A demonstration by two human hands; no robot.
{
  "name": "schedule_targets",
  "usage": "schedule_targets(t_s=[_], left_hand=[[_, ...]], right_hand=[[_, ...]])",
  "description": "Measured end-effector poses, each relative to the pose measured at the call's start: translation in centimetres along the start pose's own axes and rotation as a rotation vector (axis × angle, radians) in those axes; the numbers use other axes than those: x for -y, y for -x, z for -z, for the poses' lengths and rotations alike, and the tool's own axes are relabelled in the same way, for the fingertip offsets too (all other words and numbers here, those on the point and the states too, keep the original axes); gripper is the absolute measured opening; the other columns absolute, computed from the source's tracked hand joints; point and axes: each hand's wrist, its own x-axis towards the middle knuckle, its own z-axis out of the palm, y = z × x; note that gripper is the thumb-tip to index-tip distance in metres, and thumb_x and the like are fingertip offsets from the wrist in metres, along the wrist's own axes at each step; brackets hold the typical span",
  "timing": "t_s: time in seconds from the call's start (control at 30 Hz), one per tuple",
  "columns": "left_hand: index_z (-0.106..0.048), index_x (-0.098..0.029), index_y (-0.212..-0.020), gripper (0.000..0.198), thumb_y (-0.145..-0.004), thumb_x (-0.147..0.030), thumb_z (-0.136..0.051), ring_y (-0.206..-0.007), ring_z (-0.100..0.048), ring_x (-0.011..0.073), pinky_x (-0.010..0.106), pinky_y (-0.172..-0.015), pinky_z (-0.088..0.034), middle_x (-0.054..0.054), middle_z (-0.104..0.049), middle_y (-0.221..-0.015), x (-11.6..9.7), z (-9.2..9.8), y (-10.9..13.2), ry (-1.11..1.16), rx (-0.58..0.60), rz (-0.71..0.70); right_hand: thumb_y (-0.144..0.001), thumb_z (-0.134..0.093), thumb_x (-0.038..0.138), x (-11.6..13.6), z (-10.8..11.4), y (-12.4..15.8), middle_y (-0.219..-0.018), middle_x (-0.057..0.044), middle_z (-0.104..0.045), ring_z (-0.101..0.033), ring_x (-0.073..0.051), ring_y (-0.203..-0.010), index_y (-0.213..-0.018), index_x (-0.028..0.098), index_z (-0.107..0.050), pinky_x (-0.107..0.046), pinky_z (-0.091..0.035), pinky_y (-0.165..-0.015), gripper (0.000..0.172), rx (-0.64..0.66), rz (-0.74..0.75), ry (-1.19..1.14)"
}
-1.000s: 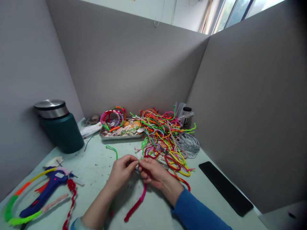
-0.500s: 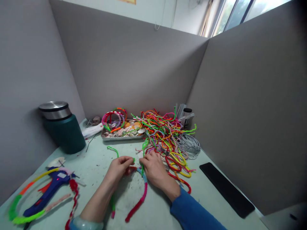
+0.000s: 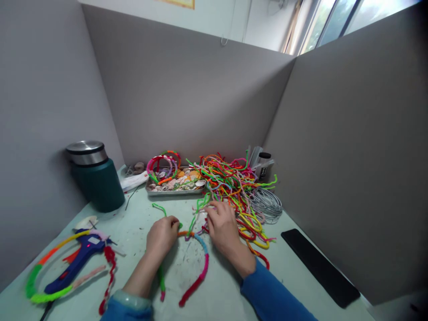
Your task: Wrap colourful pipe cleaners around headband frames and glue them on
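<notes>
An arched hoop (image 3: 205, 263) wrapped in orange, light blue, pink and dark red pipe cleaner stands out on the tabletop between my hands. My left hand (image 3: 162, 236) is closed around its upper left part, where a green pipe cleaner end shows by the fingertips. Another green pipe cleaner (image 3: 191, 225) crosses the orange part of the arch. To the right, my right hand (image 3: 222, 227) has its fingers apart over the near edge of a heap of colored pipe cleaners (image 3: 227, 176). Whether its fingertips touch a strand is unclear.
A metal tray (image 3: 175, 193) holds round pieces and wrapped rings. At left are a green thermos (image 3: 96, 185), a blue glue gun (image 3: 72, 267) and a larger wrapped hoop (image 3: 32, 281). Coiled grey wire (image 3: 267, 205) and a black slab (image 3: 319, 267) lie right. Grey partitions enclose the table.
My right hand has moved away from the hoop, up and right toward the heap, and its fingers have spread. My left hand stays at the hoop. The camera view has shifted slightly.
</notes>
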Motion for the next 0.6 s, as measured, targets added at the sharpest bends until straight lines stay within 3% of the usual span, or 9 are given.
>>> schedule_targets(t_s=[0.2,0.4,0.6], left_hand=[[-0.071,-0.020,-0.092,0.034,-0.082,-0.025,-0.039,-0.087,-0.065,0.0239,0.029,-0.072,-0.041,0.010,-0.073,-0.093,0.7,0.6,-0.3,-0.030,-0.049,0.021],[-0.071,-0.022,-0.086,0.031,-0.082,-0.029,-0.041,-0.083,-0.066,0.0227,0.027,-0.068,-0.042,0.009,-0.074,-0.088,0.7,0.8,-0.2,-0.043,-0.064,0.030],[-0.071,-0.022,-0.084,0.030,-0.082,-0.029,-0.041,-0.081,-0.066,0.0224,0.027,-0.066,-0.041,0.009,-0.074,-0.087,0.8,0.8,-0.2,-0.047,-0.062,0.035]], right_hand=[[-0.088,-0.051,0.027,3.5,-1.3,0.0,-0.097,-0.007,-0.059,-0.045,-0.022,-0.095,-0.099,0.020,-0.060,-0.037,-0.032,-0.085,0.015,0.216,0.250,-0.063],[-0.086,-0.048,0.050,4.4,-2.5,-0.3,-0.101,-0.007,-0.057,-0.044,-0.024,-0.096,-0.105,0.021,-0.056,-0.040,-0.032,-0.087,0.036,0.274,0.264,-0.026],[-0.086,-0.043,0.055,4.4,-2.8,-0.2,-0.099,-0.008,-0.058,-0.045,-0.024,-0.095,-0.104,0.021,-0.058,-0.042,-0.032,-0.086,0.041,0.297,0.278,-0.008]])
